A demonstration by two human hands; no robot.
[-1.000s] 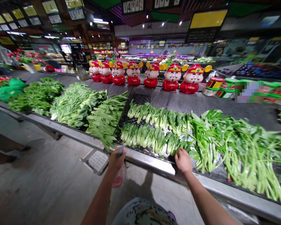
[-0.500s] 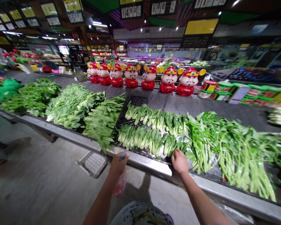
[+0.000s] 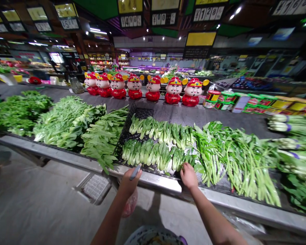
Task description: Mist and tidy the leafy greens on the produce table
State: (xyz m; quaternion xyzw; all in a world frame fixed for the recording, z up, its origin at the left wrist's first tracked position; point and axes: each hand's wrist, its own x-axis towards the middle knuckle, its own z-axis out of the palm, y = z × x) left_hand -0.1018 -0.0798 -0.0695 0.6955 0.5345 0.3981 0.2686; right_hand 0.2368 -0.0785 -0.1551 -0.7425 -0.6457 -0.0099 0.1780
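Broadly, a long dark-topped display stand with a metal front rim [image 3: 234, 119] stretched across the view. At its left lay frilly dark-green leafy greens [image 3: 22, 112], then paler feathery greens [image 3: 58, 119] and long flat green leaves [image 3: 104, 136]. To the right spread leafy greens with long, light-green stalks [image 3: 247, 166], and beyond them lay pale-stemmed bundles bound with purple bands [image 3: 290, 124].

Between the flat leaves and the long stalks, small green heads with plump pale stems [image 3: 153, 154] lay in two rows on black mesh, beside the black plastic lattice wall [image 3: 123, 131]. Behind them stood seven red-hatted, round-bodied figurines [image 3: 153, 89], with stacked green, red and yellow round containers [image 3: 226, 98] to their right. A white plastic grid crate [image 3: 94, 187] sat below the front rim.

The right hand [image 3: 189, 176] reached the near row's right end, fingers curled at the leaves; whether they gripped any could not be told. Near the rim, the left hand [image 3: 129, 182] was closed around a slim grey object [image 3: 135, 172], above a translucent bag with red on it [image 3: 130, 205].
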